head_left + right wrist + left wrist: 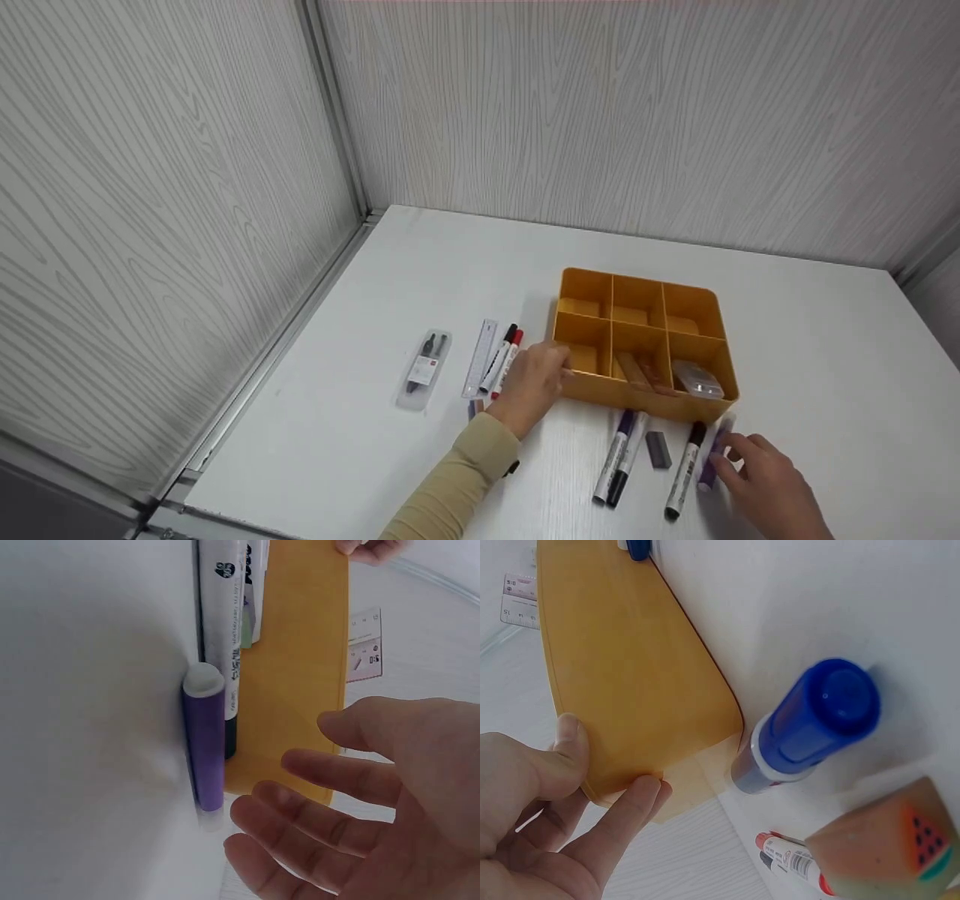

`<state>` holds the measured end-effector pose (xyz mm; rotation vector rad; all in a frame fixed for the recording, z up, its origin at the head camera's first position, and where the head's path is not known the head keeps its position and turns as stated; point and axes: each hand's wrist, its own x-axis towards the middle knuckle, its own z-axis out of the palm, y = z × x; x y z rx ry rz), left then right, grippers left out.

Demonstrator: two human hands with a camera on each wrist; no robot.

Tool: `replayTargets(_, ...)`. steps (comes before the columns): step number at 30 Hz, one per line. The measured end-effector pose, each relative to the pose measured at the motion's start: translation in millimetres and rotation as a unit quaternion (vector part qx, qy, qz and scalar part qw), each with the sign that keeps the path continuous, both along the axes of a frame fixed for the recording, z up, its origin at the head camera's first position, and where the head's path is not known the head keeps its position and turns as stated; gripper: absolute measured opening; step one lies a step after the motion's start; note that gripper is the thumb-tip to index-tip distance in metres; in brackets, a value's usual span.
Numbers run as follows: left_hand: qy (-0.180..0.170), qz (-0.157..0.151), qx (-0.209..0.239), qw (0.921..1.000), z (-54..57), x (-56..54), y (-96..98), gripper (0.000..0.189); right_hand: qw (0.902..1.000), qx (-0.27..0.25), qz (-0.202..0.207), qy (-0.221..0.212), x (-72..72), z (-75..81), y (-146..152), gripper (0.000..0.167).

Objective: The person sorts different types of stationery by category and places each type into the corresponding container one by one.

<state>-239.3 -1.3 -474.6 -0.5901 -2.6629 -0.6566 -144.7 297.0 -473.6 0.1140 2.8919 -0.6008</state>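
An orange divided box (592,387) stands on the table. My left hand (529,379) grips its front left corner, thumb on one side and fingers on the other, as the left wrist view also shows. Close to the purple marker (709,469), my right hand (769,484) has relaxed, spread fingers. In the right wrist view a gap shows between those fingers and the purple marker (204,742), and nothing is held. A clear small case (697,379) lies in the front right compartment; brownish items (637,371) are in the front middle one.
Before the box lie a black-capped marker (684,472), a dark grey block (658,450) and two more markers (615,457). Leftward are a clear ruler (480,358), a red marker (508,364) and a clear case with a compass (424,369). A blue-capped marker (817,716) and watermelon-print block (885,847) lie near the left wrist.
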Motion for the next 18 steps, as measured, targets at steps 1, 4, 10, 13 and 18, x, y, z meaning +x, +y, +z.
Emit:
replayTargets(1, 0.001, 0.0, -0.001, 1.0, 0.1, -0.1, 0.1, 0.008, 1.0, -0.001, 0.004, -0.007, -0.4, -2.5, -1, 0.032)
replayTargets(4, 0.0, 0.001, -0.001, 1.0, 0.1, -0.6, 0.3, 0.008, 0.9998, 0.0, 0.01, -0.015, -0.8, -9.2, -4, 0.028)
replayTargets(10, 0.0, -0.007, 0.011, 0.9999, -0.5, -0.1, 0.1, 0.007, 0.9992, -0.002, 0.011, -0.038, -3.2, -16.8, -6, 0.024)
replayTargets(13, -0.001, -0.007, 0.009, 0.9999, -0.6, 0.2, 0.1, 0.008, 0.9985, -0.003, 0.001, -0.055, -3.9, -18.8, -5, 0.022)
replayTargets(18, 0.001, -0.003, 0.006, 1.0, -0.8, 0.0, 0.2, 0.01, 0.9977, -0.013, -0.014, -0.066, -5.3, -19.8, -6, 0.019)
